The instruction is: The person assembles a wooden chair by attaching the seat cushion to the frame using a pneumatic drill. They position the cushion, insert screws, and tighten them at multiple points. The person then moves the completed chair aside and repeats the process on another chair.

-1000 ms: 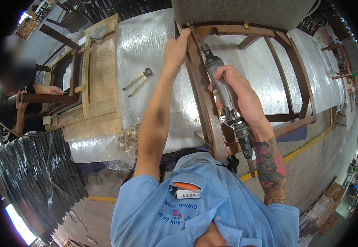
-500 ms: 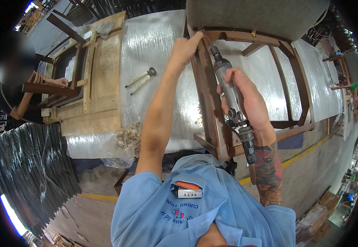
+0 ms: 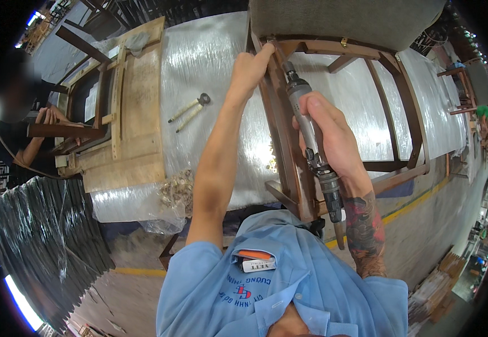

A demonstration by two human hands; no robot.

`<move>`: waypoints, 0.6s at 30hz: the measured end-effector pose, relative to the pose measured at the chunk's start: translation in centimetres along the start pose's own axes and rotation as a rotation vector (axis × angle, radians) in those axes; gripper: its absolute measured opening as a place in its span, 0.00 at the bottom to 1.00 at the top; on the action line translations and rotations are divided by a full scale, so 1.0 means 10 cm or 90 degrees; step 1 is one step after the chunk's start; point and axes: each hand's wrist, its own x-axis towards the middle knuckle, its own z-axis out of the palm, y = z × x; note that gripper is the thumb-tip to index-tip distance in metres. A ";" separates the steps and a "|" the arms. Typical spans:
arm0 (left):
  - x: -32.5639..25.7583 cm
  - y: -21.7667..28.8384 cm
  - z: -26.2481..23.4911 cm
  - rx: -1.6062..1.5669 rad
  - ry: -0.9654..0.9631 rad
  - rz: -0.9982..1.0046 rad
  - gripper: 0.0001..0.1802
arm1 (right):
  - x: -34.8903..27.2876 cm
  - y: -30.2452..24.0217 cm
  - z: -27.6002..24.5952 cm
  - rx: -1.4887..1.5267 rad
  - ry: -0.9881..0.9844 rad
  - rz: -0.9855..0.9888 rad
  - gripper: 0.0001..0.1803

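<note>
Film-covered table [image 3: 218, 67] under chair frame [image 3: 286, 140]

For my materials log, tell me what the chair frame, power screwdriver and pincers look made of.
Chair frame: probably wood, stained dark brown; its soft sheen suggests varnish. Power screwdriver: apparently metal, its grey barrel showing dull highlights. Pincers: dark head, likely steel; pale yellowish handles, perhaps plastic-coated, too small to tell.

My left arm [image 3: 217, 160] stretches far forward, its elbow slightly bent, and my left hand [image 3: 251, 70] points ahead with the fingers folded in. My right hand [image 3: 331, 129], closer to my body, curls in a grip, the tattooed forearm [image 3: 366, 233] behind it.
</note>
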 end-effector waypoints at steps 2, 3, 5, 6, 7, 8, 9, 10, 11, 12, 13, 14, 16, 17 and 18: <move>0.00 0.00 0.00 0.000 0.004 -0.001 0.29 | 0.03 -0.01 0.01 -0.005 0.000 -0.002 0.15; 0.00 0.00 0.02 0.007 0.012 0.001 0.29 | 0.04 -0.02 0.01 -0.004 0.001 0.000 0.16; 0.02 -0.02 0.02 0.010 0.018 0.006 0.28 | 0.05 -0.02 0.02 -0.004 -0.001 -0.001 0.16; 0.03 -0.03 0.02 0.006 0.016 0.009 0.28 | 0.06 -0.02 0.01 -0.005 -0.003 -0.005 0.16; 0.04 -0.04 0.02 0.003 0.013 0.012 0.28 | 0.06 -0.02 0.01 -0.006 -0.005 -0.008 0.16; 0.03 -0.03 0.02 -0.013 0.010 0.006 0.27 | 0.07 -0.02 0.01 -0.008 -0.003 -0.007 0.16; 0.02 -0.01 0.02 -0.029 0.007 -0.001 0.27 | 0.08 -0.02 0.01 -0.010 -0.002 -0.006 0.16; 0.01 0.00 0.02 -0.044 0.003 -0.007 0.27 | 0.08 -0.02 0.01 -0.011 0.000 -0.005 0.16; 0.00 0.02 0.02 -0.043 -0.002 -0.013 0.27 | 0.08 -0.03 0.02 -0.011 0.003 -0.004 0.16; 0.00 0.03 0.01 -0.042 -0.008 -0.018 0.27 | 0.08 -0.04 0.02 -0.010 0.006 -0.002 0.16; 0.00 0.04 0.01 -0.042 -0.014 -0.023 0.26 | 0.08 -0.05 0.02 -0.010 0.009 0.000 0.16; 0.01 0.03 0.01 -0.039 -0.009 -0.015 0.26 | 0.09 -0.04 0.02 -0.008 0.006 -0.003 0.16; 0.05 -0.03 0.02 -0.035 -0.001 0.002 0.26 | 0.09 -0.03 0.01 -0.004 0.001 -0.008 0.15; 0.07 -0.05 0.02 -0.036 0.007 0.002 0.26 | 0.09 -0.03 0.02 0.004 0.002 -0.005 0.15; 0.09 -0.08 0.03 -0.037 0.015 0.002 0.26 | 0.10 -0.03 0.03 0.011 0.002 -0.002 0.15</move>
